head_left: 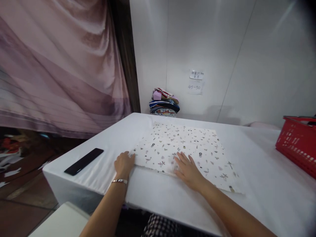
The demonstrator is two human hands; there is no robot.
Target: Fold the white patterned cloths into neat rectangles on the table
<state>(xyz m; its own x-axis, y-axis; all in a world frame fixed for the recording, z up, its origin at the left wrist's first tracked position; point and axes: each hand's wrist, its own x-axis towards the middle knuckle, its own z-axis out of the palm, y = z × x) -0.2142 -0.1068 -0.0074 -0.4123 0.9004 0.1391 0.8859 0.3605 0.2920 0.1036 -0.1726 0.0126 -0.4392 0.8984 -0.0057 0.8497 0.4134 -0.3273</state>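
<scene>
A white cloth with small dark printed motifs [187, 144] lies flat and folded on the white-covered table [259, 184]. My left hand [124, 164], a thin bracelet on its wrist, rests at the cloth's near left corner with its fingers curled at the edge. My right hand [188, 169] lies palm down on the cloth near its front edge, fingers spread. Neither hand lifts anything.
A black phone [84, 161] lies near the table's left edge. A red plastic basket [297, 143] stands at the right. A pile of folded clothes [164, 102] sits against the white wall at the back. A pink curtain [61, 65] hangs to the left.
</scene>
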